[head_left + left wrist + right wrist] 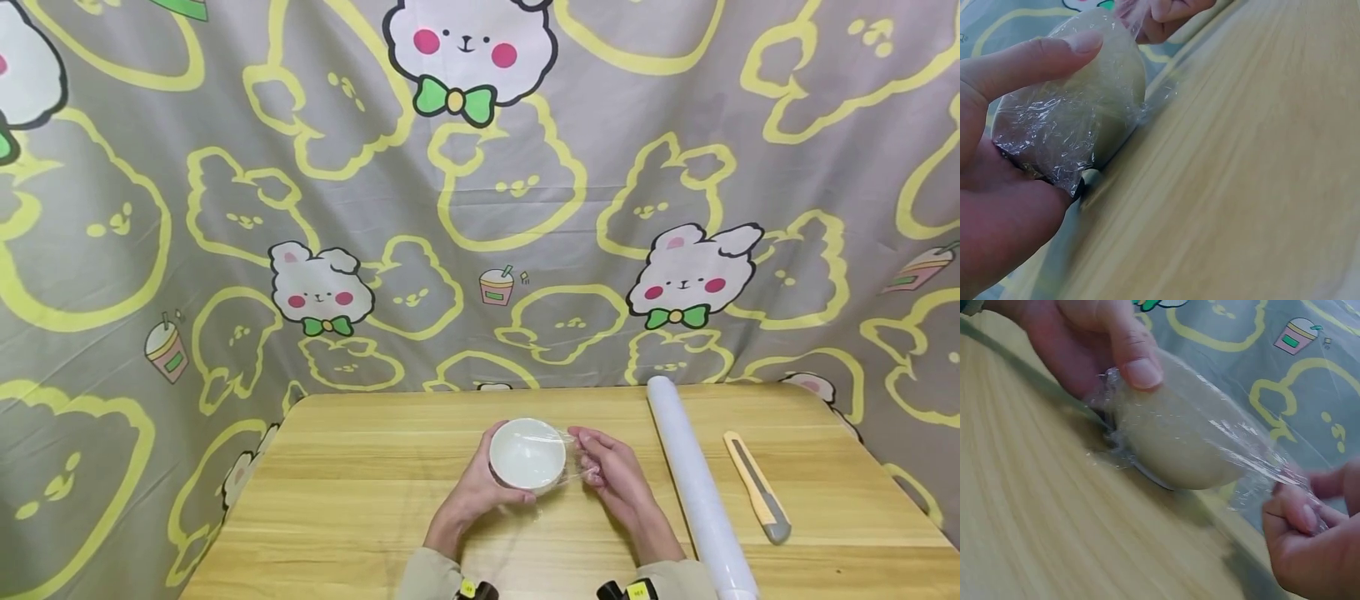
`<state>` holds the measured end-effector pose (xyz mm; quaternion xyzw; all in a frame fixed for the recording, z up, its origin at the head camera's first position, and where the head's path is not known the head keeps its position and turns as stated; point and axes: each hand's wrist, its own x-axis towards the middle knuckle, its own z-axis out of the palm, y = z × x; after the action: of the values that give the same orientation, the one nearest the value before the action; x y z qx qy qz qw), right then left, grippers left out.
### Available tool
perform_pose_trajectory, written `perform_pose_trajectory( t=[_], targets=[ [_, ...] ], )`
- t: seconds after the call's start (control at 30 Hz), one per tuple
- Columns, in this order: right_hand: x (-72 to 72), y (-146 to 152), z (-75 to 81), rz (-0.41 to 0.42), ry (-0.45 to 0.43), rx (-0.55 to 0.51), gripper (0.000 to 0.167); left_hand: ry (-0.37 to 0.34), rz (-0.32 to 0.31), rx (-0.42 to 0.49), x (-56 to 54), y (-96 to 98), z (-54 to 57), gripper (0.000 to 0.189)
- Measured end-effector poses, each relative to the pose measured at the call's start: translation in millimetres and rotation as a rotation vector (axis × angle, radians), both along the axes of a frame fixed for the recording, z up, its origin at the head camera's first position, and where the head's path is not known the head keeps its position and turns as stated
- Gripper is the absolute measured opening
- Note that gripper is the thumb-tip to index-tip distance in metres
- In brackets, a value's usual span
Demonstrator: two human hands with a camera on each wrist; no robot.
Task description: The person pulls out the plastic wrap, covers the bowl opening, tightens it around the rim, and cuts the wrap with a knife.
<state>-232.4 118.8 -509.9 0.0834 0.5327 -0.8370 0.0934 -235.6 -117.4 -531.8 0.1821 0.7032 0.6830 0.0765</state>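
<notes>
A white bowl, tilted with its opening toward the head camera, is held over the table. My left hand grips it from the left, thumb on the near side and fingers around the far side. Clear plastic wrap clings, crinkled, to the bowl's outside in the left wrist view. My right hand pinches a gathered edge of the wrap between thumb and fingers, just right of the bowl. In the right wrist view the wrap stretches taut from the bowl to the right fingers.
A long white roll lies on the wooden table right of my right hand. Beyond it rests an orange utility knife with a grey end. A grey patterned curtain hangs behind the table and along its sides.
</notes>
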Motion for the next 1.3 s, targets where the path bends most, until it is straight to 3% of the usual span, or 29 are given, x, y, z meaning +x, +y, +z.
perform_pose_trajectory(
  t=[0.53,0.67,0.8,0.87,0.97,1.17,1.23,1.3],
  targets=[
    [-3.7,-4,-1.1,-0.274,0.12,0.134,0.032,-0.021,0.014,-0.031,0.3,7.5,3.8,0.114],
    [-3.9,-2,0.9,-0.263,0.124,0.068,0.031,-0.015,0.01,-0.042,0.3,9.3,4.6,0.113],
    [-3.8,2,1.6,-0.198,0.091,-0.057,0.028,-0.015,0.003,-0.048,0.7,10.8,5.3,0.113],
    [-3.2,4,1.5,-0.167,0.074,-0.072,0.029,-0.017,0.0,-0.05,0.8,11.0,5.1,0.114],
    [-1.6,5,1.4,-0.137,0.071,0.038,0.036,-0.011,-0.003,-0.053,1.2,10.5,5.6,0.114],
    [1.9,5,2.9,-0.048,0.109,0.463,0.034,-0.01,0.01,-0.046,2.5,7.5,5.9,0.114],
    [2.5,5,4.0,-0.026,0.111,0.513,0.033,-0.015,0.019,-0.055,3.0,6.4,5.8,0.114],
    [2.4,4,4.9,-0.015,0.103,0.499,0.032,-0.019,0.022,-0.063,3.3,5.6,5.4,0.115]
  ],
)
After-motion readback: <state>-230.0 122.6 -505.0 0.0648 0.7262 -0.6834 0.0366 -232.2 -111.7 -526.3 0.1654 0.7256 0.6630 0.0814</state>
